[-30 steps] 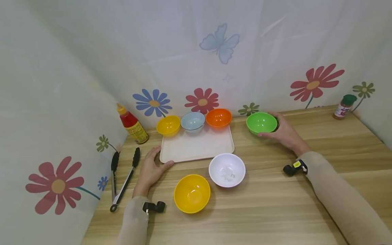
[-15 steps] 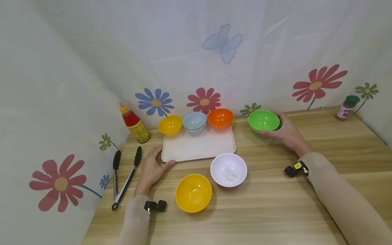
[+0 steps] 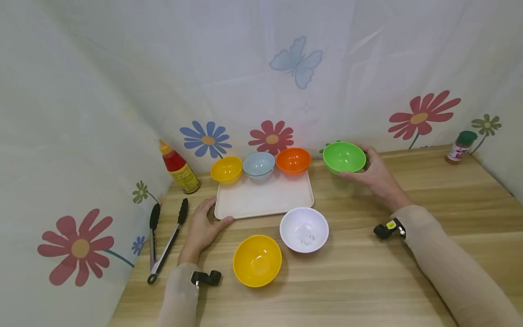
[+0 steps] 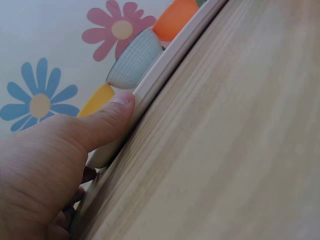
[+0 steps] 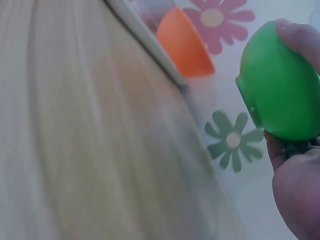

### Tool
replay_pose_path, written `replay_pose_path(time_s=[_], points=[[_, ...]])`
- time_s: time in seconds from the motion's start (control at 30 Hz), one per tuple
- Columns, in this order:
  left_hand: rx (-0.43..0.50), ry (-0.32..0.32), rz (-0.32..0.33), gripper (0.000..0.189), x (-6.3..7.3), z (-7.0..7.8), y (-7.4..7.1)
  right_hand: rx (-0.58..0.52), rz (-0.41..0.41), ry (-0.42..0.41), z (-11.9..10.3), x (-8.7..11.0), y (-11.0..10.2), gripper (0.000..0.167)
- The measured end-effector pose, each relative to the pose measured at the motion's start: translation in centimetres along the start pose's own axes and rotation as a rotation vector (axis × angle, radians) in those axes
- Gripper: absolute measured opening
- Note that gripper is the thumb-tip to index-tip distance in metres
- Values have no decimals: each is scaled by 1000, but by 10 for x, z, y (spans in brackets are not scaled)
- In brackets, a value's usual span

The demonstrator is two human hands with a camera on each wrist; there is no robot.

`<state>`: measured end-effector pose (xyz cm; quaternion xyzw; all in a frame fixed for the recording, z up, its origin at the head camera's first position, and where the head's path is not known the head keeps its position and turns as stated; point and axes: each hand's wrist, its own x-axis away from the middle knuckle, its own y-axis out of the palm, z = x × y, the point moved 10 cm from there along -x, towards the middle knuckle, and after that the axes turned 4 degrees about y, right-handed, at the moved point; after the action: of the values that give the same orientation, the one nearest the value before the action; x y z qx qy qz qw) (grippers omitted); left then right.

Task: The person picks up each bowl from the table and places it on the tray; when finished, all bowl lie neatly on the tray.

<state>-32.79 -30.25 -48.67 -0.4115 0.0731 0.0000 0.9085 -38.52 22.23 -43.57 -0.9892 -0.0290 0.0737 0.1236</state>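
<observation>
In the head view my right hand [image 3: 377, 175] grips a green bowl [image 3: 344, 156] by its right side, thumb at the front. The right wrist view shows the green bowl [image 5: 280, 85] lifted off the table. My left hand [image 3: 202, 231] holds the near left corner of a white rectangular tray [image 3: 261, 200]; in the left wrist view its thumb lies along the tray's edge [image 4: 150, 85], with the other fingers partly hidden round the corner. Along the tray's back stand a small yellow bowl [image 3: 226, 170], a light blue bowl [image 3: 259, 164] and an orange bowl [image 3: 293, 161].
Nearer me are a white bowl [image 3: 304, 230] with a pale pattern or contents at its bottom and a larger yellow bowl [image 3: 257, 261]. Black-tipped tongs [image 3: 163, 250] and a red sauce bottle [image 3: 178, 167] stand left. A green-capped jar [image 3: 461, 147] is far right. A flowered curtain backs the table.
My right hand has raised the green bowl from the table and carried it slightly left, toward the tray. The left hand stays at the tray's corner.
</observation>
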Motion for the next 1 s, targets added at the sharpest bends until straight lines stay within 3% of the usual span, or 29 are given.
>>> replay_pose_path(time_s=[0.37, 1.0], points=[[-5, -19, -1, 100, 1, -1, 0, -7, -30, -112, -53, 6, 18, 103], [-3, -5, -5, 99, 1, -2, -1, -70, -100, -123, -83, 4, 50, 98]])
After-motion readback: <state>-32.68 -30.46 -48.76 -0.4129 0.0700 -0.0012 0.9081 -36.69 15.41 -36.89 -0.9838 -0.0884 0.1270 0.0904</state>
